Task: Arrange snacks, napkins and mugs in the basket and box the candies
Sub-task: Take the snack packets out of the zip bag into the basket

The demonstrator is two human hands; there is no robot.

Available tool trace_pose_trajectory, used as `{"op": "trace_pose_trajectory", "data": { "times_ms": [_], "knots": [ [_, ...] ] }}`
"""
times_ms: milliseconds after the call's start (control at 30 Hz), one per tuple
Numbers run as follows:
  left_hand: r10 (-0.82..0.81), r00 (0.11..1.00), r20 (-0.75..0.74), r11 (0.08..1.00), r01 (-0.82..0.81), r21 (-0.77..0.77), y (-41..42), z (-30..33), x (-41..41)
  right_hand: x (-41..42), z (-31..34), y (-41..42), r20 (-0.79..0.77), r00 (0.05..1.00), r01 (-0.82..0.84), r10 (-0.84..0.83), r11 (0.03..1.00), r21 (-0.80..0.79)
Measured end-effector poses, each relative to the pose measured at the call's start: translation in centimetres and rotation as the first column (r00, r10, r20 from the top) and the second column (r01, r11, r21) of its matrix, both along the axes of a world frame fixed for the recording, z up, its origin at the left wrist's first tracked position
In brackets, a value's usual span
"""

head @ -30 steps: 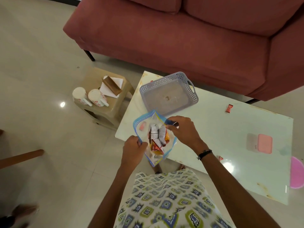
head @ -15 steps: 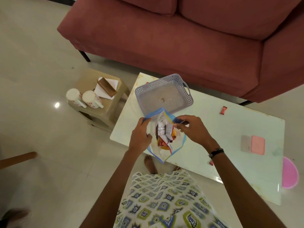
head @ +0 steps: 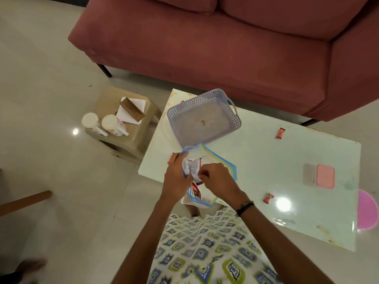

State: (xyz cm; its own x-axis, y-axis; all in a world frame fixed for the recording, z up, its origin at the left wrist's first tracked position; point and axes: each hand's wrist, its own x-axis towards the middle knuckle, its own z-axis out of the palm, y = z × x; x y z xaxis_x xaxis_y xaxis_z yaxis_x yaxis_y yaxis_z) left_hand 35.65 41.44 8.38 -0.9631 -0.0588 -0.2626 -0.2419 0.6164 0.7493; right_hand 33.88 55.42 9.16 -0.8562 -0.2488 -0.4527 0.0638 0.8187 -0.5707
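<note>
While the left hand (head: 178,177) pinches the near lip of a clear plastic zip bag with blue and yellow edging (head: 217,160), fingers curled shut on the film, the right hand (head: 218,178) is closed on a crinkled foil snack packet, white with red print (head: 194,169), at the bag's mouth; more red and orange packets (head: 195,190) show through the film lower down. Both hands and the bag hang over the near left edge of the glossy white rectangular desk (head: 266,160). Just beyond the bag sits a grey rectangular plastic basket with perforated walls and cut-out handles (head: 231,113), its smooth floor bare apart from a small brown speck. Three small red twist-wrapped candies lie apart on the desk: one near the far edge (head: 280,133), one near the right wrist (head: 268,198), one partly hidden behind the left hand (head: 170,159). A pink rounded-rectangular box (head: 325,176) rests toward the right end, and a flat pink disc (head: 368,210) overlaps the right edge. On a low beige plastic stool (head: 131,140) to the left, two white ceramic mugs with red flower prints (head: 103,125) lie on their sides, touching, beside white paper napkins (head: 128,115) under a brown ridged holder (head: 132,109). A dusty-red fabric sofa (head: 205,48) stands behind the desk.
</note>
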Motion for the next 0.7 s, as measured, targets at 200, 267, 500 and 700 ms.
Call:
{"op": "trace_pose_trajectory", "data": {
  "times_ms": [200, 267, 500, 700],
  "knots": [
    [0.033, 0.999, -0.039, 0.999, -0.032, 0.024, -0.4, 1.7, 0.7, -2.7, -3.6, -3.4, 0.171, 0.984, 0.038, -0.045, 0.998, 0.043],
    [0.038, 0.999, -0.038, 0.999, -0.037, 0.019, -0.2, 2.0, 0.9, -3.1, -4.3, -4.1, 0.179, 0.982, 0.052, -0.063, 0.996, 0.066],
    [0.053, 0.998, -0.036, 0.997, -0.051, 0.060, 0.8, 3.4, 0.9, -2.6, -6.6, -4.7, 0.050, 0.986, 0.149, -0.157, 0.980, 0.133],
    [0.076, 0.997, 0.033, 0.996, -0.078, 0.035, 0.7, 2.4, 0.5, -3.1, -4.4, -2.6, 0.063, 0.990, 0.122, -0.123, 0.992, 0.016]
  ]
}}
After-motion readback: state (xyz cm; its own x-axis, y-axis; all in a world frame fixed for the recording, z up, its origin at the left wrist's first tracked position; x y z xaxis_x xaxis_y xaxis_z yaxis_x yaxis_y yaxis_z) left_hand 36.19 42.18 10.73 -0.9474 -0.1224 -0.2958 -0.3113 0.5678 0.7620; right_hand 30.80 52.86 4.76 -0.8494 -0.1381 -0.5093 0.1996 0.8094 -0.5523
